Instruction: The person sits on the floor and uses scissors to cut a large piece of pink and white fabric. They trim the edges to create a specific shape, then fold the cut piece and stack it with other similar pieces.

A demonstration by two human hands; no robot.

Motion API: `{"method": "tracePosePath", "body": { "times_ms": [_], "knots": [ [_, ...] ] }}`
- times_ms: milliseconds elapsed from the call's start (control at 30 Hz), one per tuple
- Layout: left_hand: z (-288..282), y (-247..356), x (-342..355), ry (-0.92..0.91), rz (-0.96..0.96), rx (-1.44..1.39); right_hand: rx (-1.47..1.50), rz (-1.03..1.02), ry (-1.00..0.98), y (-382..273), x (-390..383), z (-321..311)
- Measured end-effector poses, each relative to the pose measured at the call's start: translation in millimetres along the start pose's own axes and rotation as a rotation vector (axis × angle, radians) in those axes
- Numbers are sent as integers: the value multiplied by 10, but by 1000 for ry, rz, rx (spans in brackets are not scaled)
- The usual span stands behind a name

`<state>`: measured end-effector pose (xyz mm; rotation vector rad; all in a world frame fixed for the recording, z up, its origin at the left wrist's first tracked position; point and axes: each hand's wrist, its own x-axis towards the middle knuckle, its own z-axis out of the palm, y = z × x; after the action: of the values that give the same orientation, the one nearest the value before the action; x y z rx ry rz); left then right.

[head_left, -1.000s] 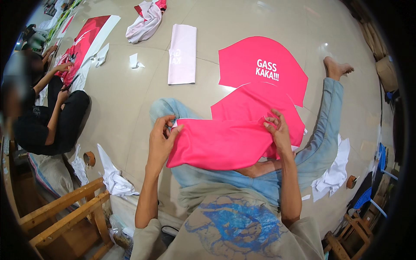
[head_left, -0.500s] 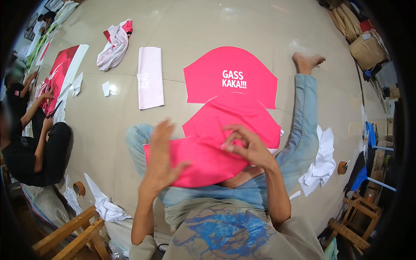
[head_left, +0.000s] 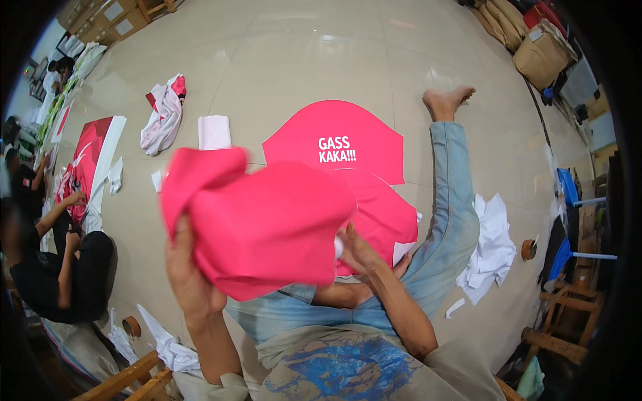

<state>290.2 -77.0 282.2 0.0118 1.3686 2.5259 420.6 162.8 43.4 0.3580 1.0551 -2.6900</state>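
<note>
Pink fabric piece (head_left: 261,227) lifted clear of floor (head_left: 321,60), gripped closed by left hand (head_left: 190,274) and right hand (head_left: 358,250); printed panel (head_left: 338,144) lies flat, untouched.

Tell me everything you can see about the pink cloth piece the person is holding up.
The pink cloth piece is a plain, bright pink sheet of soft, knit-looking fabric, with no print showing on the side seen here. It is lifted off the floor and bunched, with a folded lobe at its upper left. The left hand grips its lower left edge from behind; the right hand pinches its right edge. It hangs over the person's lap in blue jeans, partly covering other pink cut pieces lying on the tiled floor.
</note>
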Motion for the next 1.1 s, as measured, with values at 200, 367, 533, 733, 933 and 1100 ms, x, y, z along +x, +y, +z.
{"method": "tracePosePath", "body": {
  "times_ms": [200, 367, 533, 733, 933, 1100],
  "knots": [
    [-243, -232, -306, 279, 169, -78, 494, 13, -139, -18, 119, 685],
    [-550, -946, -371, 401, 83, -225, 299, -33, 167, -286, 370, 684],
    [-823, -1186, -236, 397, -83, -356, -50, -142, 443, -706, -50, 681],
    [-692, -1173, 362, 232, -247, -144, -45, -369, 657, -1190, -89, 335],
    [-210, -926, 1014, 16, 0, 34, -104, -549, 606, -1902, -98, 191],
    [-183, -1125, 864, 48, -39, 162, -203, -581, 644, -1812, -281, -290]
  ]
}}
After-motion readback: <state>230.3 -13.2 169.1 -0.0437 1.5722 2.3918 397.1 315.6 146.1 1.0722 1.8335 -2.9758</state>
